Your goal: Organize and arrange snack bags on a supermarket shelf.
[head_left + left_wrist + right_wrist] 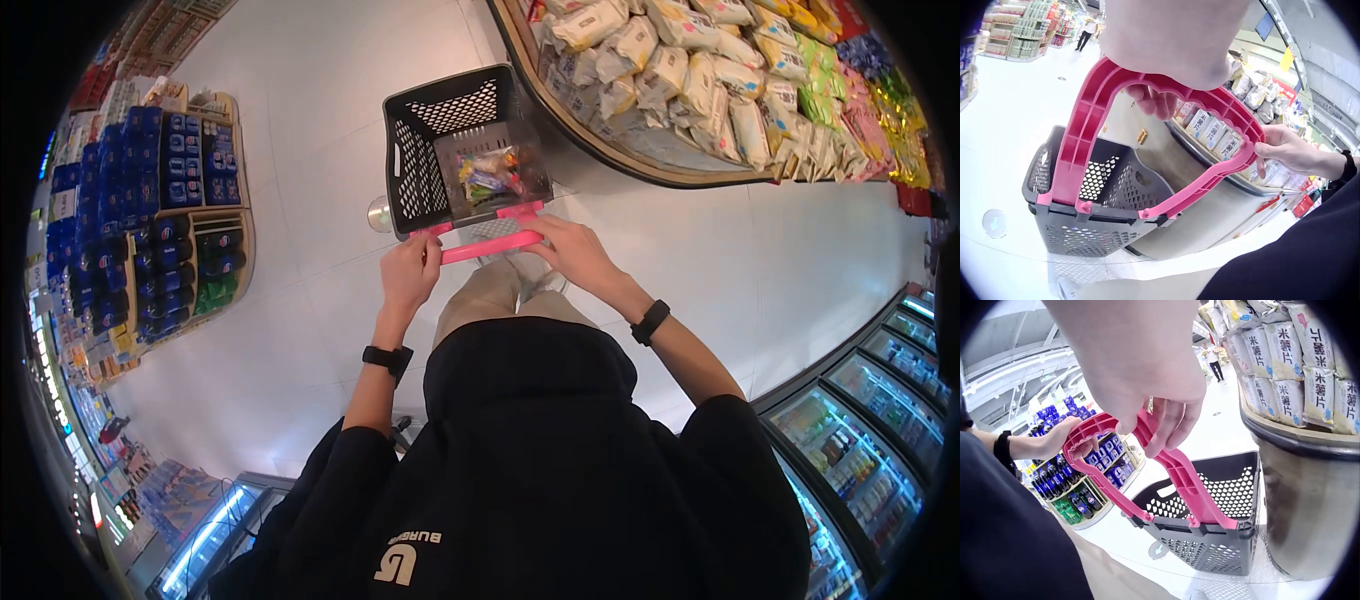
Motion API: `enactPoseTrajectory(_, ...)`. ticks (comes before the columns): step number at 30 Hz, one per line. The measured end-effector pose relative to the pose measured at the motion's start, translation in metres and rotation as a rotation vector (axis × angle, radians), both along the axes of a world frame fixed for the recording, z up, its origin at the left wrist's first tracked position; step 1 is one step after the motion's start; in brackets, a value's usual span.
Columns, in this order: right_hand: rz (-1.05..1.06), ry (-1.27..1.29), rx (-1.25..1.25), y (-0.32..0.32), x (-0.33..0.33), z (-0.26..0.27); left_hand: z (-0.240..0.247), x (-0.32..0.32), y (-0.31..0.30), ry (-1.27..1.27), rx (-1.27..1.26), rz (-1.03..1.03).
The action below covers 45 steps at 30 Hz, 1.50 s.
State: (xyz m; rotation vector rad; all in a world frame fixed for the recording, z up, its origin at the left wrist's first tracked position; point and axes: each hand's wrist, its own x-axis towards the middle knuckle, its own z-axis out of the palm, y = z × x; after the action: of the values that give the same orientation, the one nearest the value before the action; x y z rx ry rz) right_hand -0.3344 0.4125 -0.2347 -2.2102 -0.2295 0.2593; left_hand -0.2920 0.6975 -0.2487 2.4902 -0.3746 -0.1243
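A dark grey shopping basket [413, 170] with perforated sides stands on the floor in front of the person. Several colourful packets [490, 175] lie inside it. Its pink handle [490, 246] is swung up toward the body. The left hand [408, 272] grips one corner of the handle, and in the left wrist view its fingers [1155, 103] curl beneath the bar. At the opposite corner the right hand [580, 258] holds on, with its fingers [1172, 428] wrapped over the pink plastic in the right wrist view.
Close beside the basket, at the right, curves a display bin [640, 160] piled with snack bags [690, 80]. A shelf of blue drink packs [185, 160] stands at the left. Glass-door fridges [840, 440] line the lower right. Another person [1087, 34] is far down the aisle.
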Motion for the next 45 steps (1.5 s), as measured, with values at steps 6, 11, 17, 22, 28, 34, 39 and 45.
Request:
enactPoseTrajectory(6,0.195,-0.011,-0.041,-0.014,0.015,0.015,0.011,0.008,0.003,0.286,-0.016,-0.146)
enactPoseTrajectory(11,0.178,0.304,0.097,-0.027,0.053,0.024,0.031,0.038,0.009,0.695,-0.043,-0.348)
enactPoseTrajectory(17,-0.022,0.407,0.142,0.001,0.128,-0.063,-0.005,0.116,-0.023,0.591,0.014,-0.368)
enactPoseTrajectory(22,-0.076,0.646,-0.028,0.029,0.161,-0.205,-0.139,0.157,-0.049,0.505,0.222,-0.333)
enactPoseTrajectory(28,-0.318,0.868,-0.182,0.021,0.183,-0.351,-0.259,0.145,-0.075,0.679,0.074,0.038)
enactPoseTrajectory(34,-0.566,1.073,-0.19,0.027,0.202,-0.436,-0.34,0.16,-0.085,0.839,-0.055,-0.018)
enactPoseTrajectory(39,-0.503,1.037,-0.238,0.013,0.196,-0.532,-0.407,0.166,-0.1,0.912,-0.031,-0.079)
enactPoseTrajectory(45,-0.499,0.902,-0.178,0.003,0.199,-0.576,-0.473,0.156,-0.135,0.929,-0.016,-0.106)
